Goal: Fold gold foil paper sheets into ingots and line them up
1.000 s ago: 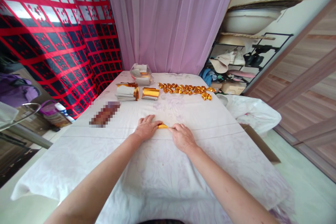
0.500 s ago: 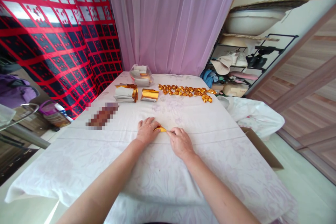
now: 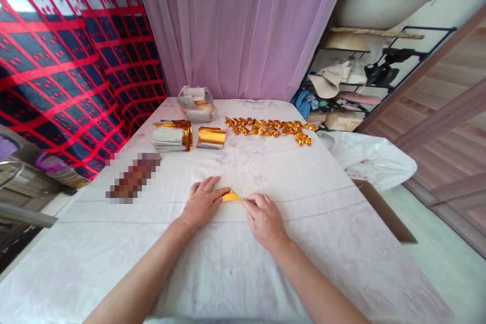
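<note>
A small folded piece of gold foil paper (image 3: 231, 196) lies on the white tablecloth in front of me, its right end drawn to a point. My left hand (image 3: 203, 202) holds its left end between thumb and forefinger, the other fingers stretched over the cloth. At the pointed tip, my right hand (image 3: 266, 216) pinches with thumb and forefinger, the remaining fingers curled. Beyond the hands stand a stack of gold foil sheets (image 3: 211, 137) and a larger stack of grey-backed sheets (image 3: 169, 139). Several folded gold foil pieces (image 3: 271, 127) form rows at the far right.
A clear plastic bag (image 3: 195, 104) with more sheets sits at the table's far edge. A blurred-out brownish thing (image 3: 133, 178) lies at the left. Off the right edge are a white plastic bag (image 3: 374, 159) and a cardboard box (image 3: 385, 212); a shelf rack stands behind.
My left hand has shifted slightly left along the gold foil paper, showing more of it, and its fingers are straighter. The right hand keeps its pinch. The camera view has moved a little closer.
</note>
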`<state>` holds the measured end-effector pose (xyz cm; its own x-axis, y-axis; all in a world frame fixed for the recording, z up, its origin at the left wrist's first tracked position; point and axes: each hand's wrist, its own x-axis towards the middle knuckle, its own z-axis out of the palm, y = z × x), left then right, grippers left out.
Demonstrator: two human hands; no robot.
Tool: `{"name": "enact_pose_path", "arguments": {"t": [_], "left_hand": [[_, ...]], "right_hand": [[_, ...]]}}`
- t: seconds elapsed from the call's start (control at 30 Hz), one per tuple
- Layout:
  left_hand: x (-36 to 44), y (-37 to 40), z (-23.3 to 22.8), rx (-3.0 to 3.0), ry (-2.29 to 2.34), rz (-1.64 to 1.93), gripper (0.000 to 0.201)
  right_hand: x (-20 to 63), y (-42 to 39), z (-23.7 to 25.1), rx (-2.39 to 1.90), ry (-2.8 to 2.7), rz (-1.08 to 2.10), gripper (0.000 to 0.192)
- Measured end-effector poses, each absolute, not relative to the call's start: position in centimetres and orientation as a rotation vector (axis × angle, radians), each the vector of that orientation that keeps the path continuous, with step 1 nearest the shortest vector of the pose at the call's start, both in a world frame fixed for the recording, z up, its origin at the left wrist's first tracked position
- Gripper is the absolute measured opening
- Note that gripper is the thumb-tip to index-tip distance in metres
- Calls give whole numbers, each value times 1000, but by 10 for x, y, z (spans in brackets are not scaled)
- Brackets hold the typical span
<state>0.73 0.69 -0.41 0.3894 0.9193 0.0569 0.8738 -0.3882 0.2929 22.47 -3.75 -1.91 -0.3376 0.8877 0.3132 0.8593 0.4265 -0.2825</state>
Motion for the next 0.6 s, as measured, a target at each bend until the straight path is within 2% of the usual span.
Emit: {"name": "enact_pose_path", "arguments": {"t": [0.17, 0.6], "left_hand": [[6, 6, -8, 2430, 1584, 365, 37], [6, 4, -9, 2421, 1589, 415, 35]], "right_hand": [[219, -35, -10, -1497, -2222, 147, 34], [197, -24, -7, -1621, -2335, 146, 35]]}}
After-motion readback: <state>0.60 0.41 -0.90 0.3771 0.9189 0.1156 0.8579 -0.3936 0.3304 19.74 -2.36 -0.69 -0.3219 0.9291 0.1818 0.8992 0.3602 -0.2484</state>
